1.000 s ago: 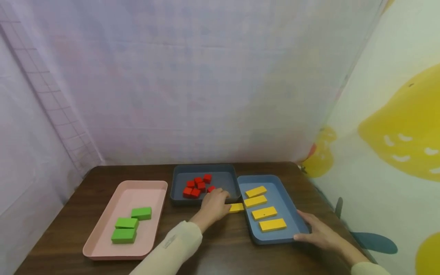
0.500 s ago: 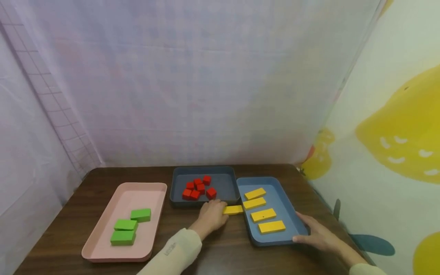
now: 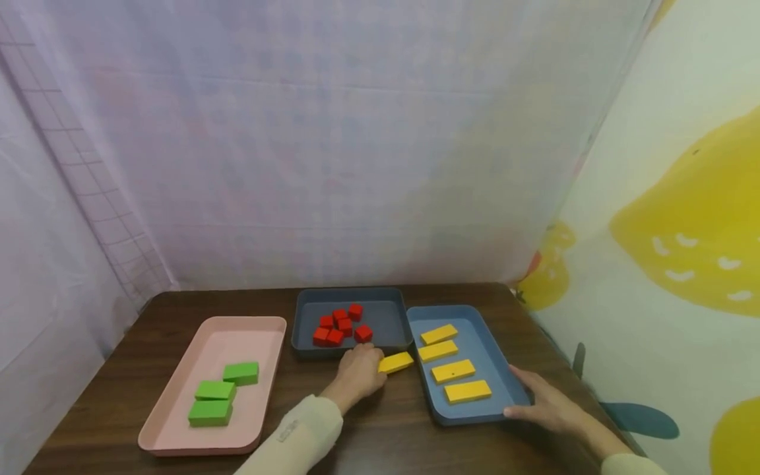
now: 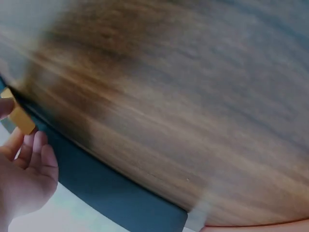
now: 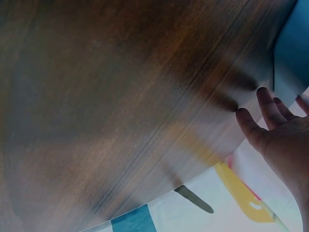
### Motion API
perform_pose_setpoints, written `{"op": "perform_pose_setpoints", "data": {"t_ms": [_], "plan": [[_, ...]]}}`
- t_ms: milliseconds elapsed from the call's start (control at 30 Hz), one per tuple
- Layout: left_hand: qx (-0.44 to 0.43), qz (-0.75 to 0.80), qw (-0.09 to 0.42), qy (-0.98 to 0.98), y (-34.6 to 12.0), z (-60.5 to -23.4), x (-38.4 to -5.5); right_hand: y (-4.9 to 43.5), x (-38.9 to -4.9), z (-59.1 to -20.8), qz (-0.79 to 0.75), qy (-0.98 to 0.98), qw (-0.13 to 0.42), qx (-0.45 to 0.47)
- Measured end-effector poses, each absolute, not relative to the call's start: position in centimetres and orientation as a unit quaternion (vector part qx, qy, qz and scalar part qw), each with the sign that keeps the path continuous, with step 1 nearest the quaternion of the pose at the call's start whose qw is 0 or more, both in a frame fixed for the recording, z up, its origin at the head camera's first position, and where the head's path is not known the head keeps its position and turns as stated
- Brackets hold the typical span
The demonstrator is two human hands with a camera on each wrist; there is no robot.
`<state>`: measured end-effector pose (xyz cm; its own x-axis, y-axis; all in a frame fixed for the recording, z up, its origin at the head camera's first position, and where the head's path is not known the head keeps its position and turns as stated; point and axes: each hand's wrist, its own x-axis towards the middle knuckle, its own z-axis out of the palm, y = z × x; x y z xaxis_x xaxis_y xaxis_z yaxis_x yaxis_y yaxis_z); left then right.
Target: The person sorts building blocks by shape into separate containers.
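Observation:
My left hand (image 3: 359,373) pinches a yellow block (image 3: 396,362) over the table, just in front of the dark grey tray (image 3: 354,351). In the left wrist view the block (image 4: 21,117) sits between the thumb and a finger. My right hand (image 3: 549,402) is at the right side of the blue tray (image 3: 495,379), its thumb by the near corner; the right wrist view shows its fingers (image 5: 270,108) spread and extended. Several yellow blocks (image 3: 453,371) lie in a row inside the blue tray.
Several red cubes (image 3: 344,327) are in the dark grey tray. On the left, a pink tray (image 3: 246,336) holds three green blocks (image 3: 210,413). White cloth (image 3: 356,145) hangs behind the wooden table (image 3: 380,442); a lemon-patterned cloth (image 3: 653,165) is at the right.
My left hand has drawn back from the dark grey tray, uncovering a red cube. The yellow block has shifted left with it, away from the blue tray. The right hand stays put.

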<state>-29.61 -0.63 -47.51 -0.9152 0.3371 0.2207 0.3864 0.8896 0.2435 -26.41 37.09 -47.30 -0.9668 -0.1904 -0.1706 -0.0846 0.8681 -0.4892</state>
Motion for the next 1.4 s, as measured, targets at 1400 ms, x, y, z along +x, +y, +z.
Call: {"op": "perform_pose_setpoints", "data": {"t_ms": [1400], "plan": [[-0.225,-0.109,0.111,-0.962,8.1,-44.7,-31.5,37.1,-25.9,-47.1,-0.261,0.958,0.078,-0.094]]}}
